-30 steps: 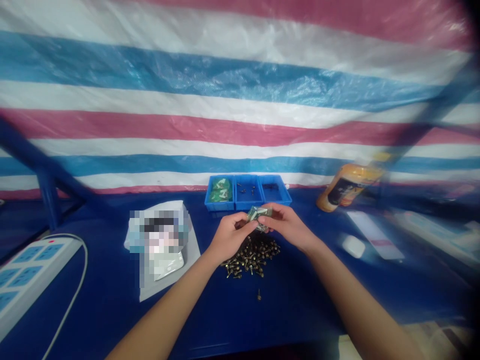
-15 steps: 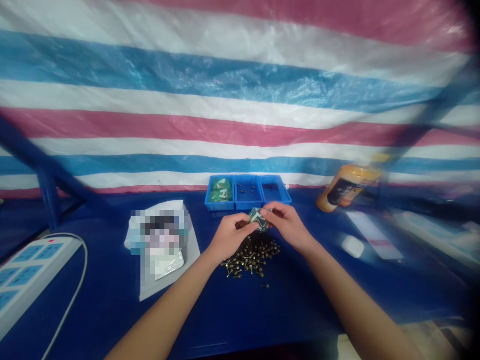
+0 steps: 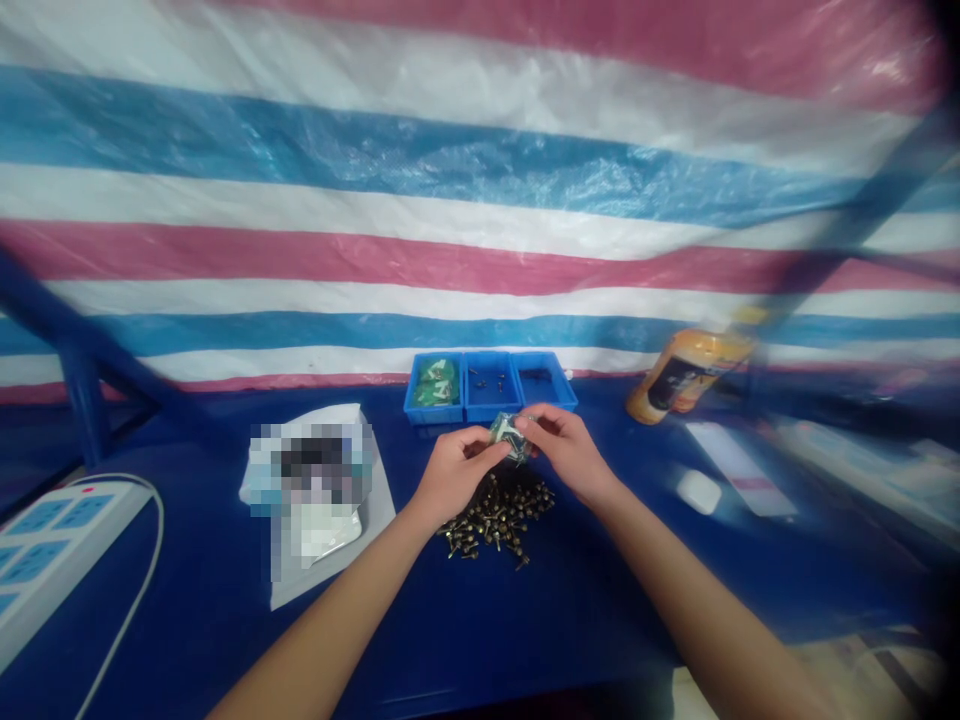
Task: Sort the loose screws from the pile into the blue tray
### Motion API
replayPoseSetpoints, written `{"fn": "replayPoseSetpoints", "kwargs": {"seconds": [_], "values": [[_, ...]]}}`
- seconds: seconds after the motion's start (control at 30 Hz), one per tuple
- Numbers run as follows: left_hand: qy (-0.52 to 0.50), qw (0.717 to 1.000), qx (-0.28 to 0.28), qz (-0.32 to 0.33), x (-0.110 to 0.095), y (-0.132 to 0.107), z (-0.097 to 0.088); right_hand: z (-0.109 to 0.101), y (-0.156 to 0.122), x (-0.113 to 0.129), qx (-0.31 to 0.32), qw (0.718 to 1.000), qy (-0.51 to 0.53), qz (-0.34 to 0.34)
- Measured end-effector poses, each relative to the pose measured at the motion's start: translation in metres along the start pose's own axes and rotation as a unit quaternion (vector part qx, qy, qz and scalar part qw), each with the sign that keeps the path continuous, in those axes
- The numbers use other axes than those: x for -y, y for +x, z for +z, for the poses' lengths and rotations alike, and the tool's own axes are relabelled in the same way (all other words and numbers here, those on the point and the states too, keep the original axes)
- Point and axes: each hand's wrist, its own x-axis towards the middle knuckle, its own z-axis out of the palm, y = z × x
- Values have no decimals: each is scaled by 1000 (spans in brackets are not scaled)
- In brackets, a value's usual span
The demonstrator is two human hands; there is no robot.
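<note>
My left hand (image 3: pixel 452 477) and my right hand (image 3: pixel 564 452) meet above a heap of small brass screws (image 3: pixel 495 515) on the blue table (image 3: pixel 525 620). Both hands pinch a small clear plastic bag with green in it (image 3: pixel 506 431), the left from the left side, the right from the top right. The bag hangs just above the heap. One screw (image 3: pixel 519 563) lies at the heap's near edge.
Three blue bins (image 3: pixel 491 385) stand in a row behind the hands; the left one holds green packets. An orange bottle (image 3: pixel 686 375) lies at the back right. A white power strip (image 3: pixel 45 540) sits at the far left, a white sheet (image 3: pixel 315 500) left of centre.
The loose screw that lay apart in front of the heap now rests at its edge. My hands keep holding the bag in about the same place; the view shifted slightly.
</note>
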Motion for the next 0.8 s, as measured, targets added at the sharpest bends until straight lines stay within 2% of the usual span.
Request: {"fn": "replayPoseSetpoints", "kwargs": {"seconds": [0.17,0.3,0.43,0.67,0.73,0.8], "values": [[-40,999,-36,-4,0,2,-1,4,-1,0,49,998,9,34],[-69,997,-23,-17,-2,1,-2,7,-1,-3,36,999,0,8],[-45,999,-3,-23,-5,0,-4,7,0,-6,29,1000,-2,-2],[6,1000,-14,-10,-9,0,-5,8,0,-8,24,1000,8,-8],[26,999,-36,-1,-12,4,-11,8,0,-7,0,1000,17,-5],[49,995,-91,11,-14,10,-23,8,1,-5,-23,1000,17,5]]}}
